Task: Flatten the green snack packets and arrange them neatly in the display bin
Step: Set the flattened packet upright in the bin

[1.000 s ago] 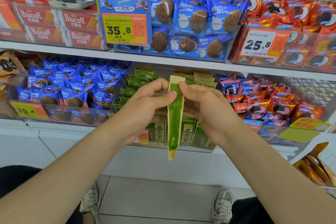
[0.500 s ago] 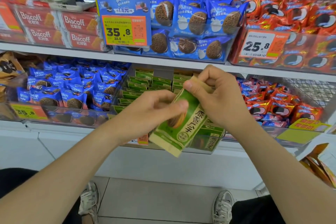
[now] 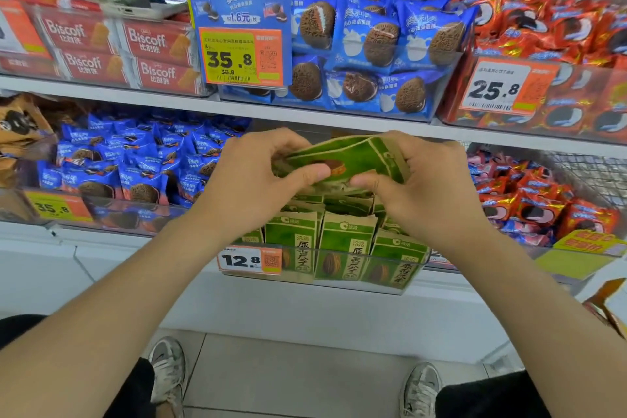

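A green snack packet [image 3: 353,159] with tan edges lies nearly flat between my hands, just above the clear display bin [image 3: 419,266] on the lower shelf. My left hand [image 3: 251,176] grips its left end, thumb on top. My right hand [image 3: 431,187] grips its right end, thumb pressing near the middle. Several more green packets [image 3: 342,248] stand upright in rows in the bin below; the rear rows are hidden behind my hands.
A 12.8 price tag [image 3: 249,260] hangs on the bin's front left. Blue cookie packs [image 3: 129,163] fill the bin to the left, red packs [image 3: 529,200] a wire basket to the right. The upper shelf edge [image 3: 305,112] runs just above my hands.
The packet went from hanging edge-on, to tilted face-up, to lying nearly horizontal over the bin. Both hands moved forward and down toward the bin, gripping it throughout.
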`<move>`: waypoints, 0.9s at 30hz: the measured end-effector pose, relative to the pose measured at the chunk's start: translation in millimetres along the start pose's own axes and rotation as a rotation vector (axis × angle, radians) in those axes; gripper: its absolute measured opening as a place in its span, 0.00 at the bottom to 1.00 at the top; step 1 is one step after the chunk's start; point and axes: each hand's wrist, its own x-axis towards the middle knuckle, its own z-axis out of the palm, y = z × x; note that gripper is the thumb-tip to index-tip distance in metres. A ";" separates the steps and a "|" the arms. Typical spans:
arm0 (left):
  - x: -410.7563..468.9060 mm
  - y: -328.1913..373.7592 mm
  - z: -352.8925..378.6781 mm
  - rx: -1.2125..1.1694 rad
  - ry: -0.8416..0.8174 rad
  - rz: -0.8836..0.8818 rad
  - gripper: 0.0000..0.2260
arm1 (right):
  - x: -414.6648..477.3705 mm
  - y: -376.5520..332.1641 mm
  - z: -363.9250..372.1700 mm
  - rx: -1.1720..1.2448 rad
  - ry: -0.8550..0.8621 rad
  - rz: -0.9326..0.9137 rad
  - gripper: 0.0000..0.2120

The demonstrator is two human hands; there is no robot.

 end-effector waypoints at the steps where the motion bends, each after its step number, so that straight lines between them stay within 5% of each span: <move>1: 5.8 -7.0 0.4 0.136 -0.011 -0.019 0.20 | 1.8 3.0 3.7 -0.079 0.060 -0.059 0.13; 3: 18.3 -22.5 1.9 0.336 -0.117 -0.094 0.25 | 6.3 15.7 10.8 -0.183 0.093 -0.141 0.15; 9: 62.5 -63.0 13.8 0.498 -0.439 -0.132 0.29 | 20.5 37.3 32.5 -0.381 -0.249 -0.075 0.32; 14: 94.1 -77.4 26.0 0.524 -0.527 -0.108 0.33 | 23.2 34.3 37.6 -0.461 -0.282 -0.031 0.28; 18: 102.3 -83.1 34.8 0.590 -0.549 -0.212 0.32 | 29.4 34.9 38.5 -0.459 -0.203 -0.036 0.26; 23: 93.9 -82.6 32.1 0.632 -0.621 -0.209 0.25 | 36.7 41.7 46.6 -0.455 -0.018 -0.157 0.11; 27: 84.6 -81.8 28.1 0.586 -0.645 -0.244 0.25 | 41.6 40.6 65.5 -0.467 -0.001 -0.252 0.19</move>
